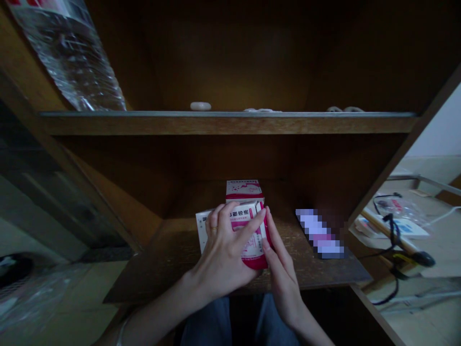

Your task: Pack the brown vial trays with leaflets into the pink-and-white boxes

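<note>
A white and magenta medicine box printed with dark characters is held over the front of the lower shelf. My left hand, with a ring on one finger, wraps over its top and left side. At the box's right end, my right hand presses its thumb and fingers against the magenta edge. A white printed panel shows left of my left fingers; whether it belongs to the same box I cannot tell. Just behind stands a second white and magenta box on the shelf.
A pixelated phone-like object lies on the worn wooden shelf to the right. The upper shelf carries a large clear bottle and a small pale rounded item. Cables and a rod are at the far right.
</note>
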Available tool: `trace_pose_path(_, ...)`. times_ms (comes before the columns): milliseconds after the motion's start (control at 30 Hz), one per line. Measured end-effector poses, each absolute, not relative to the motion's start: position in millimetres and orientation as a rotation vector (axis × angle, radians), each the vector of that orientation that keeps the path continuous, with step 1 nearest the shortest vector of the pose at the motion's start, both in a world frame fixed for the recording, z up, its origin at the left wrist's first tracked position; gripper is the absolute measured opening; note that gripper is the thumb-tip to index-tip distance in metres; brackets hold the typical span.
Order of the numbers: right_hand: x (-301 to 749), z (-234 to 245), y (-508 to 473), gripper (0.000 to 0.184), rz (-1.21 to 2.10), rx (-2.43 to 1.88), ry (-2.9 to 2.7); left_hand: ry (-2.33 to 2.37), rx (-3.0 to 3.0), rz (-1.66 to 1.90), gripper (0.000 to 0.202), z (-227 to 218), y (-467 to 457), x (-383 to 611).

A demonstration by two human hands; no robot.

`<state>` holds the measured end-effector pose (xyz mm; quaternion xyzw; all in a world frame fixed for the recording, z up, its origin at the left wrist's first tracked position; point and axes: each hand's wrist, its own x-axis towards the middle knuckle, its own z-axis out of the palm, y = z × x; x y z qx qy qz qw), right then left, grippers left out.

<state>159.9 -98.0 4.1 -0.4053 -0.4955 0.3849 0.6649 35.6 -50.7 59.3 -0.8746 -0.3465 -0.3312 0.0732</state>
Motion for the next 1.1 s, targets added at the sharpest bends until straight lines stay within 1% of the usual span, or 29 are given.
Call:
trace_pose_path(100, 161.4, 5.0, -102.0, 0.051, 0.832, -0.965, -1.185, -1.027, -2.65, -0.986, 0.083, 60.1, -49.2, 34.8)
trace_pose_path(267, 163.2, 8.5, -98.9, 0.062, 0.684, -0.984, -1.288, -0.982, -2.648, -1.014, 0.07, 61.6, -42.3, 35.8)
trace_pose_path(333, 164.6, 12.8, -93.6, 0.062, 0.641, -0.976, -1.301, -0.968, -2.647, -0.995, 0.069, 66.5, -36.2, 37.2)
trace_pose_path(433, 170.2, 24.4, -80.8, 0.056, 0.616, -0.948, -1.203, -0.927, -2.693, -0.962, 0.079, 81.1, -21.7, 37.7)
trace_pose_path(500, 177.9, 33.5, -68.2, 0.055, 0.666, -0.933, -1.066, -0.915, -2.771, -0.955, 0.095, 91.9, -8.8, 35.3)
trace_pose_path(567, 188.6, 41.1, -51.9, 0.059, 0.729, -0.896, -0.944, -0.958, -2.822, -1.014, 0.106, 97.9, 5.3, 31.5)
trace_pose_path(633, 200.1, 45.8, -32.5, 0.063, 0.741, -0.814, -0.864, -1.045, -2.882, -1.196, 0.106, 95.9, 19.6, 29.4)
trace_pose_path(733, 212.0, 47.4, -0.2, 0.061, 0.783, -0.714, -0.835, -1.147, -3.154, -1.661, 0.09, 81.3, 39.8, 34.2)
trace_pose_path(767, 213.7, 46.7, 10.9, 0.058, 0.809, -0.705, -0.835, -1.155, -3.245, -1.829, 0.087, 75.9, 46.2, 37.7)
trace_pose_path(833, 213.9, 43.6, 32.4, 0.053, 0.867, -0.729, -0.834, -1.177, -3.315, -2.171, 0.089, 67.3, 58.8, 45.2)
trace_pose_path(900, 211.8, 38.4, 51.9, 0.048, 0.931, -0.79, -0.867, -1.255, -3.255, -2.465, 0.093, 61.9, 71.1, 50.7)
trace_pose_path(1000, 209.1, 28.0, 75.1, 0.044, 0.963, -0.856, -0.895, -1.404, -3.153, -2.662, 0.091, 54.2, 86.8, 52.6)
trace_pose_path(1100, 208.9, 17.1, 89.4, 0.043, 0.962, -0.911, -0.932, -1.519, -3.103, -2.677, 0.086, 42.1, 94.7, 49.7)
